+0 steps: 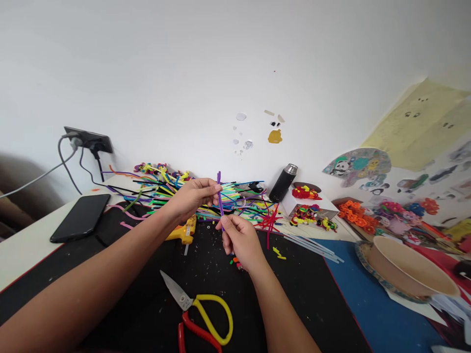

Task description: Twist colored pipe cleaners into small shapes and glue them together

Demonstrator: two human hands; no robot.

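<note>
through the head view i see a purple pipe cleaner [221, 205] held between two hands. the left hand [200, 194] has its grip pinched on the upper part, a short end poking out toward twelve o'clock. the right hand [240, 238], between four and five o'clock from the left, has thumb and fingers closed on the lower part. the piece reads to me as slim, nearly straight and purple throughout; its fuzz is too small to make out. scissors [187, 302] lie at seven o'clock from the right hand, on a black mat [147, 304].
</note>
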